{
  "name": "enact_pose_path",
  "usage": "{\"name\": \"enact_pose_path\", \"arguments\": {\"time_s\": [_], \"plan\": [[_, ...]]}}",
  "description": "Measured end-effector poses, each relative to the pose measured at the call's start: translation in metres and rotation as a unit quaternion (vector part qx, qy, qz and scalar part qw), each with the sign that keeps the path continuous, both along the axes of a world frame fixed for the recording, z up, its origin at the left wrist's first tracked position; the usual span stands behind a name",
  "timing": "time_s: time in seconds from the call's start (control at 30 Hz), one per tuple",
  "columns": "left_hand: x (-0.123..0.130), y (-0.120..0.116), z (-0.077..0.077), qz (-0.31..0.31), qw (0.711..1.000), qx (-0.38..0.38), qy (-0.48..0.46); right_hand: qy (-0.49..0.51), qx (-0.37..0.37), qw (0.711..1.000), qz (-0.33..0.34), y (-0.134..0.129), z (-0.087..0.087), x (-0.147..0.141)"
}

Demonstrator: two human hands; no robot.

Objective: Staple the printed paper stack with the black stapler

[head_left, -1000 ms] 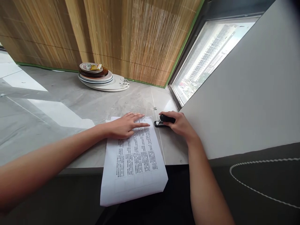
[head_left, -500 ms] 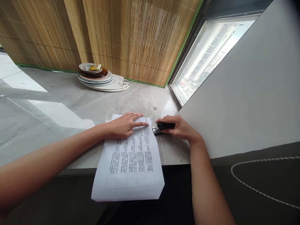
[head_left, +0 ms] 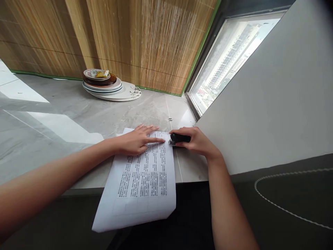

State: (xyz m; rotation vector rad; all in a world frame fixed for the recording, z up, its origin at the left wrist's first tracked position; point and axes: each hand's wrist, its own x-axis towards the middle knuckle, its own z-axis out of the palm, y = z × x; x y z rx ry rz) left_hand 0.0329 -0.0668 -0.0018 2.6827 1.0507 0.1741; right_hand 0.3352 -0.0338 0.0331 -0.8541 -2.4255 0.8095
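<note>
Printed paper lies on the grey counter, its lower part hanging past the front edge. My left hand presses flat on the upper part of the paper, fingers spread, with the index finger pointing at its right edge. My right hand is wrapped round a black stapler. The stapler's front end is at the paper's upper right edge and overlaps it. Whether its jaws are pressed together I cannot tell.
A stack of plates stands at the back left of the counter, before a bamboo blind. Two tiny staples lie behind the stapler. A window and a white wall bound the right. A beaded cord hangs lower right.
The stapler in my right hand has come onto the paper's edge, its front more closed over it. The paper's lower end has swung left and its hanging part curls differently. My left hand stays on it.
</note>
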Motion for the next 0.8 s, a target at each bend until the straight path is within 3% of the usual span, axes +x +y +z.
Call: {"name": "enact_pose_path", "arguments": {"time_s": [0.53,0.8], "plan": [[-0.001,-0.002,-0.004,-0.018,1.000,-0.012,0.002,0.011,0.083,0.993,-0.081,0.002,-0.013,-0.035],[0.000,-0.004,-0.006,-0.014,1.000,-0.010,0.003,-0.015,0.100,0.992,-0.080,0.001,-0.017,-0.042]]}}
